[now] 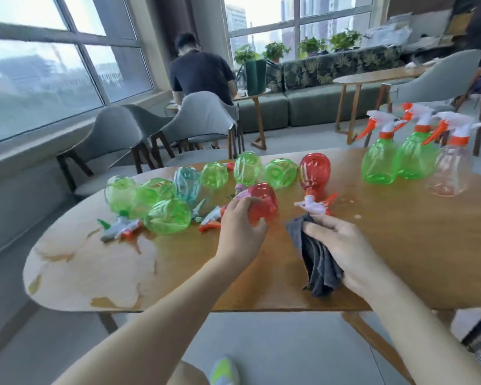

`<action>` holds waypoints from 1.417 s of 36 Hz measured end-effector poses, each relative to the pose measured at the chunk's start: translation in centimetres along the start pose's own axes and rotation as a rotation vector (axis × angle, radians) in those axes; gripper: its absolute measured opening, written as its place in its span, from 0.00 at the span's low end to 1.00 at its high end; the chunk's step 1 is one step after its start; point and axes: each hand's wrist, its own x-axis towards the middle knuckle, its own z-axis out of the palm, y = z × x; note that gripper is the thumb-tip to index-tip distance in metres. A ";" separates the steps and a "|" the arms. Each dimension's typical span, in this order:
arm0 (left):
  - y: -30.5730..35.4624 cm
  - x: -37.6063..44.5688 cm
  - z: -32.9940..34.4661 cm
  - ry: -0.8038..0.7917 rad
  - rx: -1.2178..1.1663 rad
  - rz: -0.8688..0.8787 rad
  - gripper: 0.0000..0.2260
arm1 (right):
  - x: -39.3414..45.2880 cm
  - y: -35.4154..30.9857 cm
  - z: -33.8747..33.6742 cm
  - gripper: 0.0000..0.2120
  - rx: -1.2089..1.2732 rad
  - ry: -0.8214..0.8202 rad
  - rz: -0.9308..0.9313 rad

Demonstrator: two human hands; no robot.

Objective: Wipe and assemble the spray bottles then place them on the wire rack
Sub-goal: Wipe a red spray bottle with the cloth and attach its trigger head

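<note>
Two hands over table (pixel 178 273). Left hand (pixel 240 227) wraps fingers round red bottle body (pixel 263 202), which lies under its palm. Right hand (pixel 342 245) clutches grey cloth (pixel 317 262), just right of that bottle, not touching it.

red bottle (pixel 263 200) lying, capless | grey cloth (pixel 315 262) bunched | three assembled bottles (pixel 408 154) upright, table's far right

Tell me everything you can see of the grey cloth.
The grey cloth looks like soft towelling, plain dark grey, crumpled into loose folds. The right hand grips it, fingers curled over its upper part, and its lower end droops toward the wooden table. It sits right of the red bottle that the left hand holds.
</note>
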 end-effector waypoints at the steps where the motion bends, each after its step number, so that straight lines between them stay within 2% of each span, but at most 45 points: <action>1: -0.8 -0.3 -0.6 0.018 0.023 0.003 0.16 | 0.1 0.3 1.1 0.07 -0.024 -0.022 -0.001; 5: -4.1 -0.5 -2.9 0.056 0.152 0.070 0.15 | 0.2 1.5 4.5 0.05 -0.081 -0.101 0.005; 9: -6.2 0.5 -4.2 -0.041 0.375 0.004 0.19 | 0.6 2.1 6.5 0.05 -0.055 -0.103 0.023; 12: -7.3 1.4 -4.2 -0.137 0.520 0.000 0.14 | 0.8 2.3 7.1 0.06 -0.016 -0.098 0.033; 16: -8.5 2.4 -3.9 -0.195 0.602 0.034 0.11 | 0.9 2.5 7.1 0.06 0.038 -0.075 0.053; 19: -8.6 2.8 -4.1 -0.198 0.634 0.094 0.13 | 0.9 2.3 6.9 0.06 0.056 -0.061 0.053; 27: -4.2 3.2 -6.9 -0.108 0.746 0.285 0.25 | -0.4 1.3 5.4 0.06 0.068 -0.041 0.032; 33: 1.3 4.2 -8.1 -0.116 0.851 0.499 0.22 | -2.0 0.1 3.4 0.05 0.115 -0.026 0.001; 37: 3.9 3.6 -7.5 -0.163 0.919 0.718 0.21 | -2.7 -0.5 1.6 0.05 0.108 0.010 -0.014; 41: 4.8 3.0 -6.6 -0.148 0.880 0.954 0.16 | -3.1 -0.9 0.1 0.04 0.118 0.046 -0.036; 46: 5.9 2.5 -5.5 -0.116 0.844 1.072 0.16 | -3.5 -1.1 -1.4 0.06 0.087 0.087 -0.054; 51: 5.9 2.0 -5.3 -0.133 0.847 1.080 0.20 | -3.6 -1.1 -2.1 0.07 0.068 0.115 -0.049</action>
